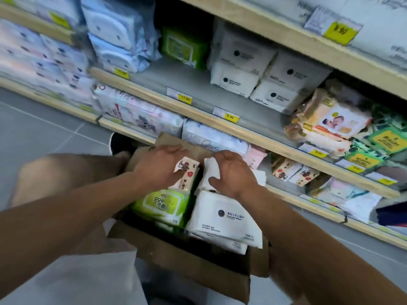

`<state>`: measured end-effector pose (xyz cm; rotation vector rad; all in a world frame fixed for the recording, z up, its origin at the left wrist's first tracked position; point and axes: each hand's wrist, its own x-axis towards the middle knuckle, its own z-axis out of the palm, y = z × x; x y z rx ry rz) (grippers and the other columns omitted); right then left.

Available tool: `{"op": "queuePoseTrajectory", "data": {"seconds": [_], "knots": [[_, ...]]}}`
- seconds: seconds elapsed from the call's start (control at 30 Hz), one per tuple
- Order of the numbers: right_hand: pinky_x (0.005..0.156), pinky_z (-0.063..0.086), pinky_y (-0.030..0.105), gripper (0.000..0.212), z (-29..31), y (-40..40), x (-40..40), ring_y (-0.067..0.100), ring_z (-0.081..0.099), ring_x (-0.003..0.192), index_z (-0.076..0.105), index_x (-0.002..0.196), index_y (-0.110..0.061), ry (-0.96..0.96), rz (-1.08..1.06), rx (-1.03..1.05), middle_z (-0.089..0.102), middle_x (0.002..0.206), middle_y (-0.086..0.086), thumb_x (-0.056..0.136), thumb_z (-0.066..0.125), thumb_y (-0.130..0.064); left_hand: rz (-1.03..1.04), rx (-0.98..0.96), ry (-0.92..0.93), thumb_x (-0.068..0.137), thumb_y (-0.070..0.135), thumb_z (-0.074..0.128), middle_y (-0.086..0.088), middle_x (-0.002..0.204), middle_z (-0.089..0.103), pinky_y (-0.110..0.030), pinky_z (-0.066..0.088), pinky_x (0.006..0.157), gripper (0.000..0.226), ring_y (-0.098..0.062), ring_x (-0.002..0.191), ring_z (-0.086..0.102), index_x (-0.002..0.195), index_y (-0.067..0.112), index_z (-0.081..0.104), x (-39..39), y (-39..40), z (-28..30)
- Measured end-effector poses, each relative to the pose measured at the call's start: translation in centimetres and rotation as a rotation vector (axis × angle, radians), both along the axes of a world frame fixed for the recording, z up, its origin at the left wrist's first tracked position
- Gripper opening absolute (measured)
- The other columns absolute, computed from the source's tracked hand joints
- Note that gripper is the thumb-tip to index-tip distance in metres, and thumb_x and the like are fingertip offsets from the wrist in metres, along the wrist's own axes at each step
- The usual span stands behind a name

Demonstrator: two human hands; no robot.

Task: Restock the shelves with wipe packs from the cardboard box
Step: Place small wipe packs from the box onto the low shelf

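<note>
In the open cardboard box (193, 263) close before the low shelf (125, 128), the left hand (158, 166) lies spread with its thumb pressing a small printed wipe pack (187, 176), while the right hand (231, 172) curls round a plain white pack (211, 169), beyond the green pack (160, 205) and the labelled white pack (222, 219).

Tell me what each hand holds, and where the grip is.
Right hand: white pack in the cardboard box, grip across its top edge. Left hand lies on the patterned pack; a grip cannot be told.
</note>
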<state>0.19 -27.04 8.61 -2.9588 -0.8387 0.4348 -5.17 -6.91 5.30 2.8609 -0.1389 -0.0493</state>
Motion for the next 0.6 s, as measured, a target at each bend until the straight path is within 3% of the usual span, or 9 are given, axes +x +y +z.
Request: {"op": "queuePoseTrajectory", "data": {"seconds": [0.07, 0.27, 0.47, 0.6], "knots": [[0.110, 0.030, 0.033, 0.066, -1.1, 2.1, 0.1, 0.030, 0.035, 0.133, 0.038, 0.143, -0.014, 0.038, 0.032, 0.016, 0.042, 0.142, 0.009, 0.085, 0.061, -0.032, 0.025, -0.033, 0.030, 0.075, 0.049, 0.045, -0.006, 0.143, 0.047, -0.041, 0.041, 0.103, 0.066, -0.024, 0.128, 0.048, 0.136, 0.023, 0.048, -0.2, 2.0, -0.6], [0.107, 0.035, 0.036, 0.065, -5.1, 6.7, 1.2, 0.031, 0.038, 0.129, 0.038, 0.142, -0.013, 0.119, 0.049, -0.013, 0.041, 0.142, 0.010, 0.085, 0.061, -0.031, 0.013, -0.080, 0.082, 0.081, 0.035, 0.066, -0.009, 0.142, 0.048, -0.034, 0.033, 0.106, 0.061, -0.027, 0.129, 0.046, 0.136, 0.016, 0.048, 1.1, 6.5, -3.9], [0.104, 0.039, 0.039, 0.070, -9.0, 9.2, 3.8, 0.034, 0.040, 0.129, 0.033, 0.143, -0.012, 0.163, 0.033, -0.104, 0.034, 0.147, 0.012, 0.082, 0.064, -0.029, -0.044, -0.021, 0.204, 0.084, 0.040, 0.061, -0.003, 0.148, 0.038, -0.038, 0.035, 0.107, 0.064, -0.026, 0.134, 0.036, 0.142, 0.021, 0.039, 4.0, 8.3, -7.9], [0.100, 0.040, 0.041, 0.080, -11.2, 10.2, 5.4, 0.034, 0.036, 0.132, 0.021, 0.148, -0.011, 0.185, -0.001, -0.204, 0.033, 0.148, 0.012, 0.084, 0.065, -0.030, -0.077, 0.048, 0.259, 0.081, 0.040, 0.060, -0.001, 0.150, 0.034, -0.042, 0.032, 0.109, 0.072, -0.026, 0.136, 0.033, 0.144, 0.025, 0.030, 6.6, 8.7, -10.2]]}}
